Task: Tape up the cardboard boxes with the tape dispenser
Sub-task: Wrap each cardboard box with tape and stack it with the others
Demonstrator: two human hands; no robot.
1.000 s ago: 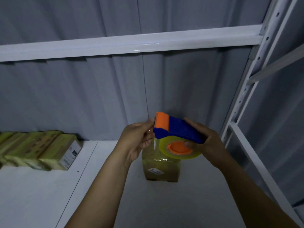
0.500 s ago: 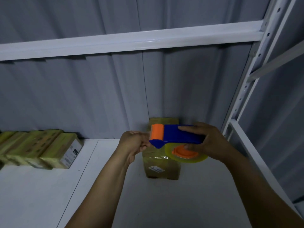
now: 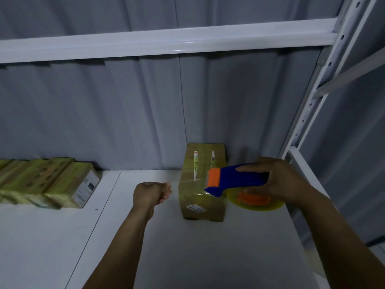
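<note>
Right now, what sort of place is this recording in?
Probably a storeroom or packing area: white metal shelving with perforated uprights, a corrugated wall behind it, and a row of taped boxes on the shelf.

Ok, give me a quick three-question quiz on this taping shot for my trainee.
1. True or false: the left hand grips the tape dispenser.
2. What colour is the dispenser's front end? A green, B orange, C white.
3. Fill in: the lone cardboard box stands on the white ____.
Key: 1 false, the right hand grips it, the left pinches the tape end; 2 B; 3 shelf.
</note>
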